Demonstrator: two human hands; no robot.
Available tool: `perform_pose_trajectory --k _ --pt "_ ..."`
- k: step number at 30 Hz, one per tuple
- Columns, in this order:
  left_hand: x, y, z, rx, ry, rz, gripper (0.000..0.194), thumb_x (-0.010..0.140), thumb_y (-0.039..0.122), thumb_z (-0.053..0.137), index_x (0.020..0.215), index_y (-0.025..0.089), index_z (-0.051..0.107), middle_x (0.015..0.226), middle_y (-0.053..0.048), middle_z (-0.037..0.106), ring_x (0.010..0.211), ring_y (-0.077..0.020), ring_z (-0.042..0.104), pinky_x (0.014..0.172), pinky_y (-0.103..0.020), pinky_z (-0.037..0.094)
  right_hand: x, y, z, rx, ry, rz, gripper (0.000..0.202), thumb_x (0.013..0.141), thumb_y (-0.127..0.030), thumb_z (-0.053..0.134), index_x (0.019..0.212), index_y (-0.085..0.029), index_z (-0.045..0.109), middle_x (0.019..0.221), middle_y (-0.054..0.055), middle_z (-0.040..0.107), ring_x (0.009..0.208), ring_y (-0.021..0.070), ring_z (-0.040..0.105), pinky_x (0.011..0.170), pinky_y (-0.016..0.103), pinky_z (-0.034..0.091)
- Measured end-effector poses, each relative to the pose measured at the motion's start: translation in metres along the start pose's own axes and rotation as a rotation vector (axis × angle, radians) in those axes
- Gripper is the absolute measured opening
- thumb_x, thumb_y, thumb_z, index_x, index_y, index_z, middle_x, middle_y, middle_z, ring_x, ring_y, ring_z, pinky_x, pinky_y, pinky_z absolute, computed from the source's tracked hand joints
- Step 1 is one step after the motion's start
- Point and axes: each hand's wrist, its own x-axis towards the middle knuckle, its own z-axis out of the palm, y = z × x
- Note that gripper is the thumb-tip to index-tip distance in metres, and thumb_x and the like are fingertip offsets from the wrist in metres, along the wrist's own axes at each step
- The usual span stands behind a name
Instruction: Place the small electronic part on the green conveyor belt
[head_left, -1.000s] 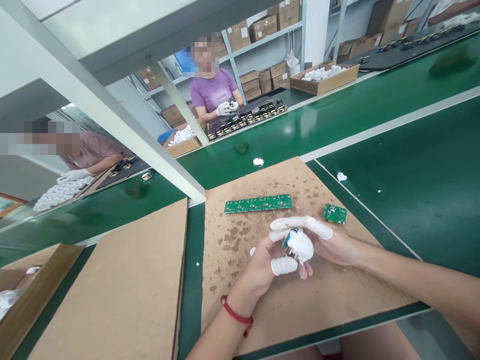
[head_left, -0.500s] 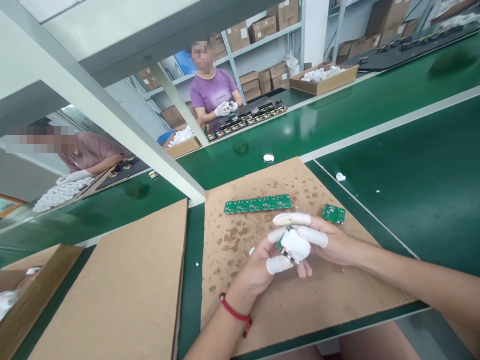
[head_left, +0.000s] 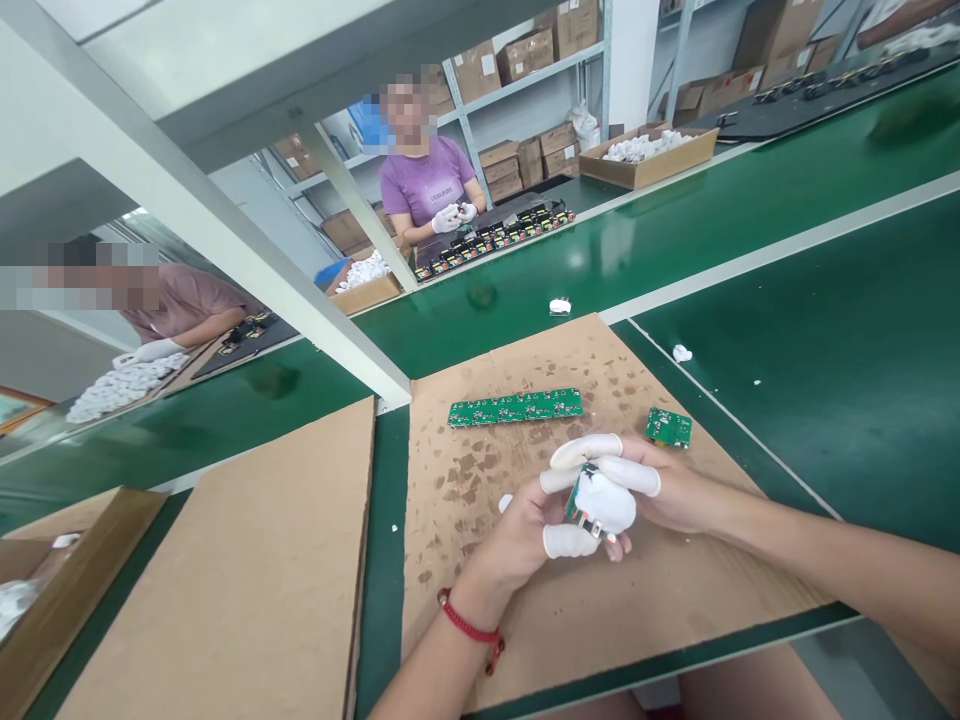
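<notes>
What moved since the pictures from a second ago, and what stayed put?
The small white piece on the green conveyor belt slid to the right. The left hand and right hand, in white fingertip covers, kept hold of the small white casing with a green board in it, turning it a little. The long green circuit board strip and small green circuit board stayed on the brown cardboard sheet.

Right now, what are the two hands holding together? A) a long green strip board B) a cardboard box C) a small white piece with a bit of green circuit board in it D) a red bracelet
C: the left hand and right hand both grip a small white piece with green board showing at its side, while the long green strip board lies untouched on the cardboard sheet.
</notes>
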Motion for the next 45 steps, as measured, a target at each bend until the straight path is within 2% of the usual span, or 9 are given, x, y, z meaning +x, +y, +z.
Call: perform_pose_trajectory --k 4,9,15,18,26,31,36,41,45 --pt "0.0 0.003 0.002 0.0 -0.018 -0.017 0.035 0.061 0.02 0.081 0.095 0.019 0.071 0.07 -0.001 0.07 0.065 -0.015 0.065 0.064 -0.028 0.05 0.0 0.004 -0.003 -0.018 -0.027 -0.001 0.034 0.086 -0.041 0.063 0.112 -0.019 0.062 0.068 0.002 0.071 0.041 0.0114 0.062 0.035 0.015 0.046" --pt "-0.001 0.001 0.001 -0.023 0.006 -0.006 0.037 0.058 0.021 0.083 0.094 0.022 0.071 0.067 0.0 0.07 0.06 -0.0129 0.064 0.06 -0.024 0.049 0.0 -0.001 0.003 0.039 -0.013 -0.014 0.038 0.088 -0.05 0.057 0.11 -0.02 0.065 0.078 0.004 0.072 0.047 0.0132 0.066 0.038 0.017 0.049" --pt "0.0 -0.004 -0.001 -0.071 -0.028 0.03 0.037 0.06 0.023 0.082 0.095 0.024 0.07 0.069 0.0 0.072 0.059 -0.0127 0.065 0.063 -0.027 0.051 -0.002 -0.004 0.008 0.03 -0.05 -0.05 0.028 0.088 -0.04 0.061 0.112 -0.025 0.065 0.076 0.001 0.071 0.046 0.0105 0.064 0.039 0.015 0.049" --pt "0.001 -0.001 0.002 -0.042 -0.058 0.05 0.038 0.059 0.024 0.083 0.095 0.026 0.071 0.068 0.001 0.072 0.059 -0.0123 0.065 0.059 -0.024 0.051 -0.002 -0.002 0.005 0.005 -0.074 -0.058 0.026 0.089 -0.038 0.061 0.112 -0.026 0.065 0.08 0.0 0.071 0.046 0.0087 0.064 0.04 0.013 0.049" --pt "-0.001 0.003 0.001 0.115 0.013 -0.019 0.043 0.048 0.025 0.088 0.086 0.018 0.071 0.065 -0.001 0.069 0.057 -0.0143 0.062 0.051 -0.023 0.047 -0.003 0.002 -0.005 -0.084 -0.127 -0.03 0.035 0.085 -0.043 0.064 0.114 -0.024 0.064 0.097 0.005 0.07 0.063 0.0106 0.067 0.053 0.017 0.054" --pt "-0.001 -0.002 -0.001 0.017 -0.038 -0.023 0.046 0.049 0.023 0.087 0.092 0.02 0.069 0.069 0.0 0.068 0.058 -0.012 0.061 0.053 -0.023 0.047 -0.003 0.0 -0.001 -0.011 -0.108 0.035 0.041 0.087 -0.05 0.056 0.112 -0.019 0.065 0.081 0.004 0.07 0.051 0.0114 0.063 0.047 0.02 0.051" --pt "-0.001 -0.004 0.0 -0.022 -0.049 -0.008 0.049 0.047 0.027 0.088 0.091 0.021 0.069 0.07 -0.001 0.07 0.058 -0.0133 0.062 0.051 -0.022 0.047 -0.005 -0.004 0.0 -0.001 -0.078 0.039 0.037 0.081 -0.043 0.062 0.108 -0.018 0.068 0.094 0.007 0.07 0.071 0.0164 0.067 0.052 0.02 0.053" --pt "-0.001 -0.005 0.0 -0.013 -0.033 -0.023 0.049 0.048 0.027 0.088 0.091 0.02 0.067 0.069 0.0 0.07 0.057 -0.0135 0.062 0.053 -0.024 0.048 -0.004 -0.004 0.001 0.025 -0.101 0.048 0.033 0.083 -0.04 0.063 0.108 -0.02 0.068 0.084 0.005 0.07 0.062 0.0138 0.066 0.047 0.017 0.05" --pt "-0.002 -0.005 -0.002 -0.04 -0.022 -0.008 0.044 0.051 0.028 0.087 0.091 0.021 0.069 0.065 0.001 0.069 0.056 -0.0131 0.063 0.056 -0.025 0.049 -0.003 0.0 0.002 0.025 -0.054 0.004 0.031 0.083 -0.038 0.066 0.111 -0.023 0.067 0.09 0.004 0.07 0.06 0.0106 0.065 0.05 0.017 0.052"
